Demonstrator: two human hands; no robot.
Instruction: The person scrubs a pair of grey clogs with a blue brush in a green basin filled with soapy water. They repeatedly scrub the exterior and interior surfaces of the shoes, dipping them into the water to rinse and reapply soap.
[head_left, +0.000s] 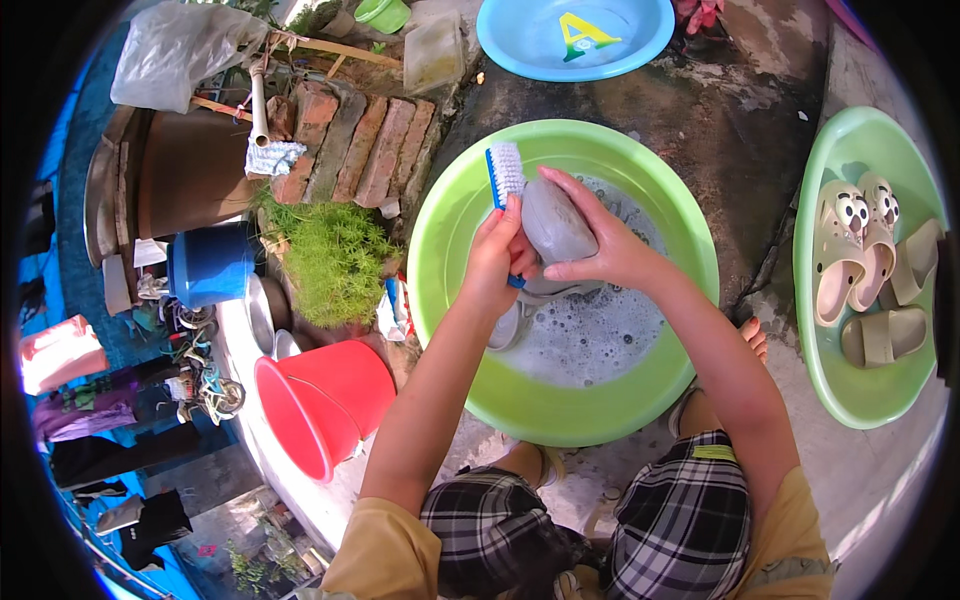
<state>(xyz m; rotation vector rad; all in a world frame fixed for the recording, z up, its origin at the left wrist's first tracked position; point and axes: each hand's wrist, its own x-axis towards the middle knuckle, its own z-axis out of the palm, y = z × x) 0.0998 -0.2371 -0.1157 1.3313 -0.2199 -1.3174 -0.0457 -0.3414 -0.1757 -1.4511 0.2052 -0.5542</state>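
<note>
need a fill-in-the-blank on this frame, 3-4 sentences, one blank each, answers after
1. The left hand holds a blue-handled scrub brush with ____ bristles.
2. The right hand holds a grey rubber clog above the ____ plastic basin of soapy water.
3. The tipped plastic bucket at the person's left is ____.
4. The empty basin at the top is ____.

Missing words: white; green; red; blue

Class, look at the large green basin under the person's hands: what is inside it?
The green basin holds soapy, foamy water and a grey shoe partly sunk at the left. The hands and held shoe cover part of the water; foam hides the bottom.
</note>
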